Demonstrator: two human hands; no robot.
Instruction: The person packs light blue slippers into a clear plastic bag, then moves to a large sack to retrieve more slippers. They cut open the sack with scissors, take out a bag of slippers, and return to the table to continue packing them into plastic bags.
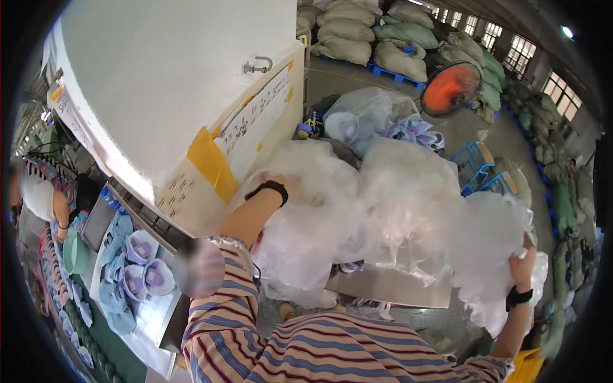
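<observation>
Large clear plastic bags (396,198), puffed and crumpled, spread across a grey metal table (399,290) in front of me. My right hand (523,263) is closed on the right edge of a plastic bag (488,239), whose loose end hangs beside my wrist. Beside the white cabinet's panel, my left hand (280,183) reaches into the plastic at the left. Film and blur hide its fingers, so its grip does not show. Behind the middle bags, another clear bag (373,105) holds light purple pieces (415,131).
A white cabinet (179,83) stands close on my left. Past it, blue and purple cup-shaped pieces (143,274) lie on a tray. A co-worker's arm (60,210) is at far left. Ahead are an orange fan (451,89), a blue-framed cart (476,166) and stacked sacks (345,32).
</observation>
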